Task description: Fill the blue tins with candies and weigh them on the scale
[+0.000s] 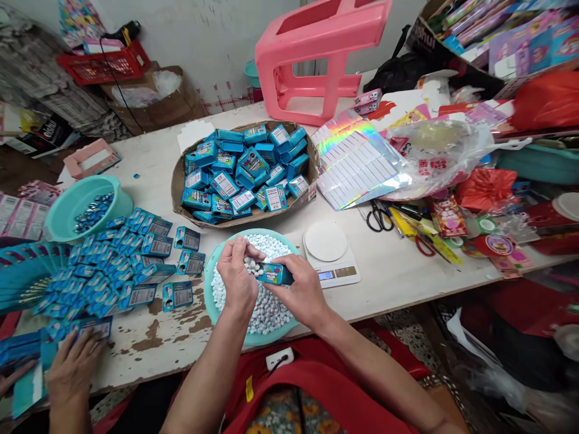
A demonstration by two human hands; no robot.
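A small blue box (275,274) is held in my right hand (301,288), lying on its side over a turquoise basin (208,283) of pale candies (266,313). My left hand (238,274) is curled around several of the candies at the box's left end, with its thumb and fingers bent. Behind the basin, an oval cardboard tray (178,199) holds many blue boxes (251,166). A white digital scale (346,270) with a round plate stands just right of the basin.
Many blue boxes (156,244) lie left of the basin, near a turquoise bowl (122,202) of small wrapped pieces. A co-worker's hands (75,364) are at lower left. A pink stool (328,90), holographic sheets (357,166) and scissors (379,218) are toward the right.
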